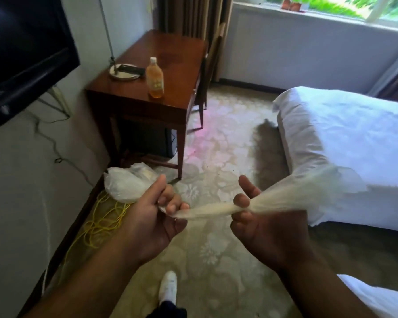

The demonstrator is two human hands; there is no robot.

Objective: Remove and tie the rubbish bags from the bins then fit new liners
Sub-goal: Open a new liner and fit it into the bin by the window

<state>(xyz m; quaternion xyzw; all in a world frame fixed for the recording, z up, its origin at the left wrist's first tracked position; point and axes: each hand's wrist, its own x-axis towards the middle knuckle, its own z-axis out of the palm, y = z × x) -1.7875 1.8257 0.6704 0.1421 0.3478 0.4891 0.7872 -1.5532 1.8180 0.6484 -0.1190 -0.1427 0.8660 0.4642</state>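
Observation:
A thin translucent white rubbish bag (213, 208) is stretched into a twisted strand between my two hands above the carpet. My left hand (155, 218) grips the strand at its left end, where the full, bulging body of the bag (122, 185) hangs beyond my knuckles. My right hand (260, 222) pinches the strand with curled fingers, thumb raised, and the bag's loose mouth (326, 187) flares out to the right in front of the bed. No bin shows in this view.
A wooden desk (170, 65) stands ahead with an orange bottle (155, 77) and a lamp base (124, 72). A dark TV (21, 53) hangs at the left wall. Yellow cord (101, 223) lies by the skirting. A white bed (345, 143) fills the right. My white shoe (168, 288) is below.

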